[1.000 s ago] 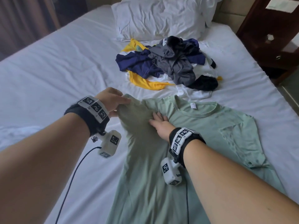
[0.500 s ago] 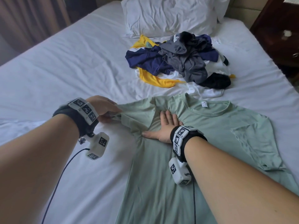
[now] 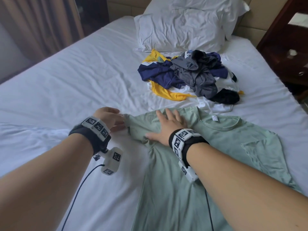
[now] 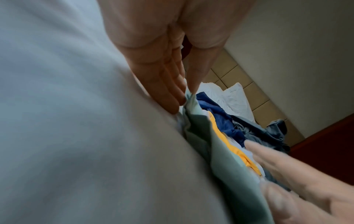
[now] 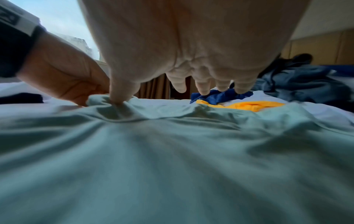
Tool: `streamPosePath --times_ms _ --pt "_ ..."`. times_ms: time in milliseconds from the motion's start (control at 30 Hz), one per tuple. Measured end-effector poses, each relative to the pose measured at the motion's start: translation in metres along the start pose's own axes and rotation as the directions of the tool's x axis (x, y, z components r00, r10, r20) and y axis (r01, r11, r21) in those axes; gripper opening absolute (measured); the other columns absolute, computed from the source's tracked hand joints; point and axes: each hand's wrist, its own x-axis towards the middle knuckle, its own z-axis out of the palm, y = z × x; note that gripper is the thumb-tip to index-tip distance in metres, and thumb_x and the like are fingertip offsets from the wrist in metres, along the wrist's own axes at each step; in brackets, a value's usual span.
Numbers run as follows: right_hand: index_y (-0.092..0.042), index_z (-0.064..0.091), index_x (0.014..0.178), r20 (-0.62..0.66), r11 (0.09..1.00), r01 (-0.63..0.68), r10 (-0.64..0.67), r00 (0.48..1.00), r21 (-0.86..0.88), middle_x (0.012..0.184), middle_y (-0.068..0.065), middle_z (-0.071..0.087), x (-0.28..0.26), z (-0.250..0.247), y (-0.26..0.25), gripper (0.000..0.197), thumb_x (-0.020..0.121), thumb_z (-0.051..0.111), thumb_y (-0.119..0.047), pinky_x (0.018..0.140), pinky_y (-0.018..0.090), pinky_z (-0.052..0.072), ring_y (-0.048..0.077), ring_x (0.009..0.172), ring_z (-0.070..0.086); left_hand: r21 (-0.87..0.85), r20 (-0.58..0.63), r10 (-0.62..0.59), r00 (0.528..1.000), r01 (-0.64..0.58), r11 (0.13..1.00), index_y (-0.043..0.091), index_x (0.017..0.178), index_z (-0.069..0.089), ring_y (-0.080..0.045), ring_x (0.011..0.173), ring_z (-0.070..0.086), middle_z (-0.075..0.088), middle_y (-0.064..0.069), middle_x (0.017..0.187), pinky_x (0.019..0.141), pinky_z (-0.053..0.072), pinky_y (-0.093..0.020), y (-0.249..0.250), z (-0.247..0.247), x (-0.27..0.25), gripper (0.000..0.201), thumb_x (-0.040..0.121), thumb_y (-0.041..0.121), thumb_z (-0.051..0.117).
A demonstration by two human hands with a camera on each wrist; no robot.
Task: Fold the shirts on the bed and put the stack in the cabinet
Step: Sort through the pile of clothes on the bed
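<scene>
Black wristbands [image 3: 90, 136], white marker-tagged cameras [image 3: 111, 161]

pillow [image 3: 183, 25]: white, creased, at 12 o'clock, propped against the headboard
headboard [image 3: 246, 22]: tan, padded in square panels, at 1 o'clock
nightstand [image 3: 288, 52]: dark red-brown wood, at 2 o'clock, with a round metal knob on its front
curtain [image 3: 38, 24]: brown, hanging in folds at 10 o'clock
window [image 5: 63, 22]: pale daylight, seen in the right wrist view at 11 o'clock

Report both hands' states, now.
Left hand: pinching the sleeve edge of the green T-shirt.
Right hand: open, fingers spread, pressing flat on the T-shirt.
</scene>
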Motion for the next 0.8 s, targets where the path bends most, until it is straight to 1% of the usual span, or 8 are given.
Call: streamPosePath --times_ms 100,300,433,500,533,600,700,800 --pt "-0.036 -0.008 0.16 0.083 0.995 0.095 -0.092 0.992 -0.028 0.168 -0.001 -0.018 0.006 0.005 -0.025 0.122 0.07 0.056 -0.088 0.122 0.058 -0.006 0.032 0.153 -0.021 -0.042 -0.012 0.026 1.0 -0.026 0.999 -0.001 0.115 0.062 -0.033 0.08 0.077 0.072 -0.022 0.1 0.071 0.063 -0.044 -0.004 -0.003 0.0 0.03 0.087 -0.009 0.071" --pt "-0.042 -0.02 0.155 0.184 1.0 0.03 -0.029 0.983 -0.003 0.166 -0.002 -0.026 0.011 0.029 -0.05 0.136 0.054 0.049 -0.102 0.121 0.058 -0.007 0.032 0.153 -0.021 -0.103 0.029 0.118 0.993 -0.115 0.988 0.005 0.119 0.06 -0.032 0.096 0.074 0.067 -0.018 0.114 0.07 0.063 -0.046 -0.002 0.008 -0.001 0.026 0.095 -0.004 0.064" --pt "-0.045 -0.018 0.155 0.174 0.988 0.026 -0.052 0.983 0.151 0.167 -0.005 -0.023 0.017 0.017 -0.05 0.136 0.054 0.055 -0.099 0.122 0.059 -0.003 0.031 0.154 -0.018 -0.16 0.086 0.026 0.996 -0.012 0.987 0.002 0.117 0.06 -0.037 0.096 0.074 0.067 -0.022 0.117 0.072 0.062 -0.046 -0.003 0.008 0.002 0.032 0.092 0.015 0.075" --pt "-0.033 0.006 0.16 0.062 0.944 0.031 -0.054 0.997 0.33 0.17 0.002 0.004 0.018 0.004 -0.044 0.119 0.069 0.062 -0.085 0.124 0.055 0.011 0.032 0.156 0.003 -0.119 0.039 -0.069 0.997 0.073 0.99 -0.006 0.107 0.059 -0.038 0.084 0.076 0.07 -0.027 0.103 0.072 0.063 -0.045 -0.004 0.001 -0.001 0.037 0.089 0.019 0.078" --pt "-0.027 0.028 0.156 -0.009 0.907 0.019 -0.017 1.0 0.42 0.164 0.006 0.026 0.018 -0.002 -0.04 0.097 0.078 0.065 -0.072 0.122 0.051 0.023 0.032 0.152 0.021 -0.071 -0.005 -0.104 0.995 0.104 0.992 -0.008 0.104 0.058 -0.038 0.079 0.075 0.072 -0.027 0.095 0.071 0.063 -0.045 -0.005 -0.004 -0.002 0.038 0.089 0.021 0.079" --pt "-0.024 0.062 0.129 -0.132 0.877 -0.039 0.115 0.985 0.479 0.136 0.006 0.06 0.013 -0.011 -0.03 0.04 0.092 0.059 -0.041 0.108 0.043 0.044 0.031 0.132 0.049 0.099 -0.039 -0.154 0.987 0.157 0.983 -0.007 0.102 0.06 -0.036 0.074 0.075 0.074 -0.026 0.09 0.065 0.063 -0.042 -0.008 -0.012 -0.007 0.04 0.089 0.026 0.079" --pt "-0.019 0.073 0.105 -0.134 0.868 -0.126 0.215 0.967 0.481 0.111 0.005 0.071 -0.003 -0.014 -0.019 0.025 0.097 0.049 -0.021 0.093 0.039 0.054 0.031 0.107 0.063 0.335 0.058 -0.275 0.96 0.241 0.911 -0.004 0.097 0.068 -0.028 0.065 0.072 0.075 -0.018 0.084 0.055 0.058 -0.033 -0.014 -0.01 -0.022 0.04 0.085 0.031 0.082" --pt "-0.011 0.074 0.102 -0.081 0.851 -0.163 0.233 0.969 0.499 0.103 0.011 0.073 -0.02 -0.009 -0.012 0.025 0.097 0.05 -0.019 0.086 0.038 0.057 0.033 0.095 0.067 0.426 0.137 -0.264 0.955 0.184 0.886 0.005 0.086 0.069 -0.021 0.054 0.059 0.064 -0.009 0.067 0.056 0.052 -0.029 -0.023 0.004 -0.033 0.026 0.079 0.02 0.088"
